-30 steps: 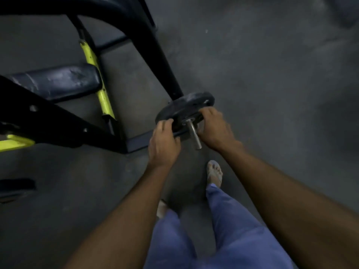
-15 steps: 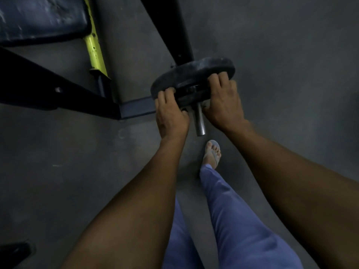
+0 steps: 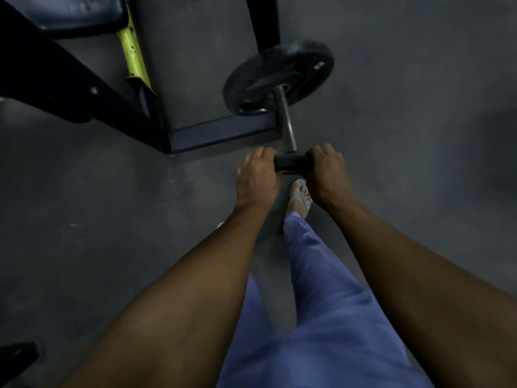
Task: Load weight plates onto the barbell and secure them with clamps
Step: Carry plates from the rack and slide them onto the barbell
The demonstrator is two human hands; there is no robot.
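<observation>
Head view, item by item.

Plate: I am seeing one dark disc sitting on the bar, pushed well up it and tilting its face toward the camera. It is hanging above the grey floor, beside the black rack post.

Bar: a bare steel sleeve is running from the plate's hub down toward my hands, its end stopping right at the clamp.

Clamp: a short dark cylinder is lying crosswise at the tip of the bar, touching it or just beside it; I cannot tell whether it is threaded on.

Left hand: it is curling around the clamp's left end, fingers closed on it.

Right hand: it is wrapping the right end the same way, knuckles up.

Rack base: a dark rail is lying flat on the floor under the plate, joining a black diagonal beam.

Yellow strut: it is slanting below a dark pad at top left.

Below the hands: blue trousers and a sandalled foot are showing.
</observation>
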